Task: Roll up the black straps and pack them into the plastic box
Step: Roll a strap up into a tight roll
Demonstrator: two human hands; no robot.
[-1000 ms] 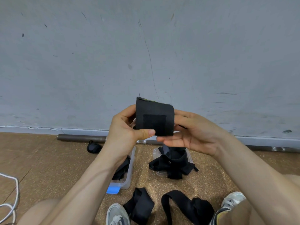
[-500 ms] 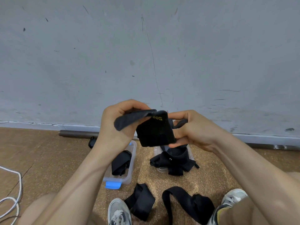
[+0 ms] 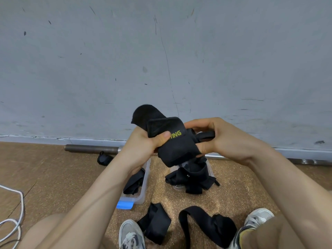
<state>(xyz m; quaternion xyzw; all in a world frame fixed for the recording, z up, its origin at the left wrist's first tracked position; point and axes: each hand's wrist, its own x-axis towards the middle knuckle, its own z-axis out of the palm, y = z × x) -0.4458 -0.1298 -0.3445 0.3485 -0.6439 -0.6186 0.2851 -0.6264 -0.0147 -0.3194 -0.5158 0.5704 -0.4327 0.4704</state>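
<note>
— Up against the grey wall (image 3: 161,51), what had the held strap (image 3: 177,148) done in that last second?

— It had come partly unwound. A second before, it was a neat upright cylinder between both hands, its fastening patch facing the camera. Now it was tilted, yellow lettering showed on its face, and the free tail (image 3: 145,114) stood up behind the left hand.

— And the hands?

— Both were clenched on it. The left hand (image 3: 142,144) pressed its thumb on the front of the roll, with the tail running up behind that hand. The right hand (image 3: 228,139) gripped the other end and pinched a narrow black loop (image 3: 205,134) there.

— So it wasn't packed yet?

— No. The roll was held in the air, well above the plastic box (image 3: 144,193), which sat on the floor (image 3: 53,177) under the left forearm with a packed strap (image 3: 133,182) inside. I judged the tail was being drawn tight so it could be wrapped over and fastened, and only then could the roll go in.

— Was there much left?

— Plenty, by my reckoning. A heap of straps (image 3: 192,178) lay just beside the box. A folded strap (image 3: 156,225) and a long strap (image 3: 212,223) lay nearer the camera, none of them rolled.
</note>
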